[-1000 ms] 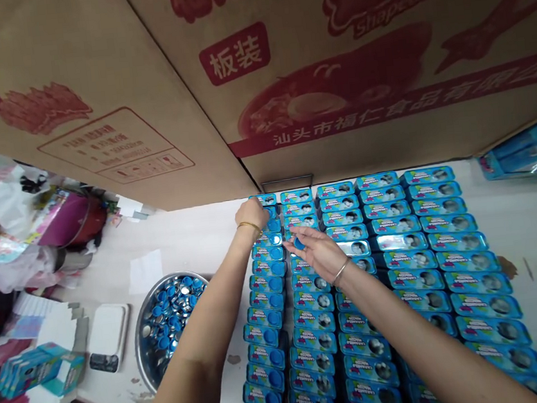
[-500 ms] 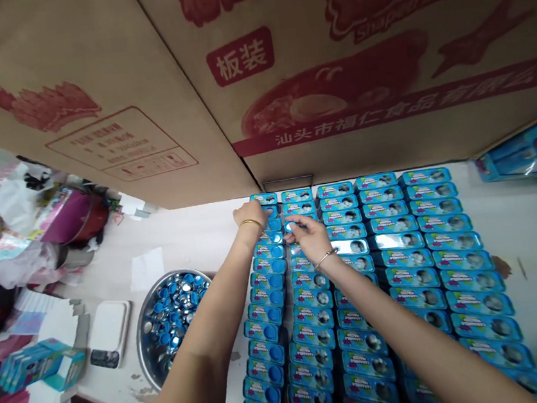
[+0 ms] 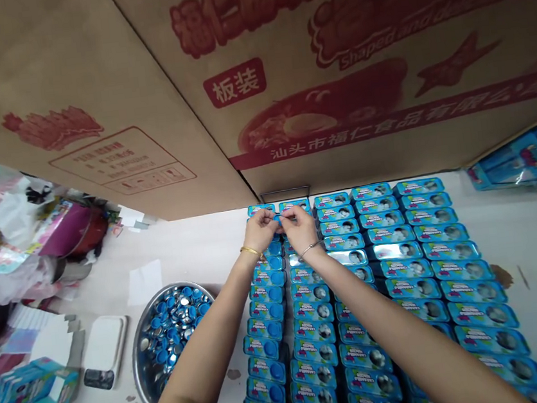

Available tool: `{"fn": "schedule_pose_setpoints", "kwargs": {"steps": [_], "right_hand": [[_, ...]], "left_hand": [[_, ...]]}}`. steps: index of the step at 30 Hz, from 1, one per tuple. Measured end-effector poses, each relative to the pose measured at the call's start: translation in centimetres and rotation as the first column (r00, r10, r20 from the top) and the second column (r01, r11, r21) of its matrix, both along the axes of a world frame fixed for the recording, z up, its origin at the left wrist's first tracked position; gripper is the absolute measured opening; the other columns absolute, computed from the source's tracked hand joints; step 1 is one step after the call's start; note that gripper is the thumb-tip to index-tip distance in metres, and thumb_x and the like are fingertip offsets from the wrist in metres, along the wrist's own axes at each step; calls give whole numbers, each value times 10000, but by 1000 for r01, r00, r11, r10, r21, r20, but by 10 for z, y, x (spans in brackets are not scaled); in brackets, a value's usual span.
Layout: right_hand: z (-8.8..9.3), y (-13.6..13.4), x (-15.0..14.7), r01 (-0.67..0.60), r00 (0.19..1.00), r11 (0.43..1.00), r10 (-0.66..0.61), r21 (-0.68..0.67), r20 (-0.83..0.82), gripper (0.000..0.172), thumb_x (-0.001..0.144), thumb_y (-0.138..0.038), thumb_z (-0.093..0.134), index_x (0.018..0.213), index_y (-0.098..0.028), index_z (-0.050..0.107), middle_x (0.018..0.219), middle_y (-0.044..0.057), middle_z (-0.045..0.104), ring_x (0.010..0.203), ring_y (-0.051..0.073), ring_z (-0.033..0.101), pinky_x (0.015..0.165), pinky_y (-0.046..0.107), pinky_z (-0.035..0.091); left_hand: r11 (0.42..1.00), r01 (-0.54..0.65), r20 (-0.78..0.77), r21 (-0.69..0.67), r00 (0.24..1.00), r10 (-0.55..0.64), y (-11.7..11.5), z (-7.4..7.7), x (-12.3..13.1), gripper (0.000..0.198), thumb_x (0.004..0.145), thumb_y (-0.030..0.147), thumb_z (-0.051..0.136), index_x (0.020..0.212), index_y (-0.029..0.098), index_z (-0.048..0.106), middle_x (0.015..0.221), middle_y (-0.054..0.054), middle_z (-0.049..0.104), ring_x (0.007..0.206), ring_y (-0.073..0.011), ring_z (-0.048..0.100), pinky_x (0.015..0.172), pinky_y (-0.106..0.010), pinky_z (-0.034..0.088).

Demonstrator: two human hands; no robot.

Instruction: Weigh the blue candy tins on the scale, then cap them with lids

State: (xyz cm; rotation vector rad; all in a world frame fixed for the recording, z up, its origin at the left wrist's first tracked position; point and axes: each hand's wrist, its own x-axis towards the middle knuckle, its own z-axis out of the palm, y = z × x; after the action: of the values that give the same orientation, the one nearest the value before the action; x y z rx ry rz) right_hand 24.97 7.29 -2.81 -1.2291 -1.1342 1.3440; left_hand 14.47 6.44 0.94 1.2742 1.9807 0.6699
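Observation:
My left hand (image 3: 259, 233) and my right hand (image 3: 301, 229) meet over the far end of the two leftmost rows of tins. Their fingertips pinch together around a small blue round cap (image 3: 278, 218), mostly covered by the fingers. Beneath them are flat blue printed tins (image 3: 315, 351), lined up in several columns. Tins in the leftmost column (image 3: 266, 366) show a solid blue disc at the right end. In the other columns that round spot looks clear or silvery. A steel bowl (image 3: 139, 371) left of my left forearm holds many loose blue and silver caps (image 3: 176, 325).
Large cardboard cartons (image 3: 327, 117) stand like a wall behind the tins. A white scale (image 3: 105, 349) sits left of the bowl, near folded blue boxes (image 3: 25, 388). Bags and a purple container (image 3: 65, 231) crowd the far left. Blue packaging (image 3: 525, 156) lies at the right.
My right hand, carrying the round cap, has moved left to meet my left hand. My left hand has come off the leftmost column, and both now pinch the cap. The view has tilted up slightly.

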Motion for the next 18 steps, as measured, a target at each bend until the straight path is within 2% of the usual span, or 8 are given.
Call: {"fn": "schedule_pose_setpoints", "kwargs": {"steps": [4, 7, 10, 13, 16, 18], "right_hand": [[-2, -3, 5, -31, 995, 998, 25, 62, 93, 164, 739, -293, 528, 855, -189, 580, 937, 74, 579, 628, 159, 553, 625, 349, 501], [-4, -11, 17, -51, 982, 994, 32, 100, 188, 144, 760, -286, 530, 833, -191, 609, 931, 75, 579, 633, 158, 524, 665, 355, 481], [-3, -16, 26, -93, 967, 989, 61, 116, 248, 144, 784, -280, 517, 840, -198, 622, 926, 64, 585, 608, 150, 514, 637, 337, 472], [0, -16, 28, -121, 956, 983, 79, 136, 283, 145, 797, -272, 506, 837, -199, 625, 921, 63, 584, 677, 169, 543, 649, 327, 474], [5, -15, 25, -142, 944, 976, 85, 162, 318, 142, 807, -272, 498, 821, -200, 620, 903, 66, 578, 774, 192, 560, 695, 329, 478], [9, -19, 23, -173, 933, 967, 101, 186, 345, 136, 810, -267, 493, 818, -203, 612, 896, 68, 574, 812, 203, 561, 735, 342, 478]], "left_hand": [[996, -63, -253, -69, 967, 43, 27, -3, -12, 88, 762, 222, 579, 791, 157, 630, 755, -47, 656, 786, -165, 625, 724, -264, 475], [979, -63, -382, -195, 924, -17, 50, -2, -23, 113, 705, 265, 659, 723, 154, 656, 840, -111, 681, 898, -229, 633, 776, -297, 457], [938, -30, -423, -345, 897, -127, 70, -4, -30, 197, 596, 295, 753, 700, 147, 677, 883, -145, 692, 920, -272, 641, 782, -304, 459], [895, -5, -429, -447, 878, -210, 83, -10, -35, 289, 527, 349, 803, 709, 157, 688, 877, -140, 701, 923, -286, 647, 788, -302, 467], [878, -11, -434, -479, 872, -226, 86, -12, -36, 324, 511, 393, 816, 687, 156, 682, 830, -139, 701, 931, -297, 648, 788, -306, 474], [888, -33, -437, -460, 879, -193, 78, -9, -32, 332, 514, 403, 819, 664, 147, 670, 795, -146, 695, 915, -303, 651, 777, -315, 476]]}}
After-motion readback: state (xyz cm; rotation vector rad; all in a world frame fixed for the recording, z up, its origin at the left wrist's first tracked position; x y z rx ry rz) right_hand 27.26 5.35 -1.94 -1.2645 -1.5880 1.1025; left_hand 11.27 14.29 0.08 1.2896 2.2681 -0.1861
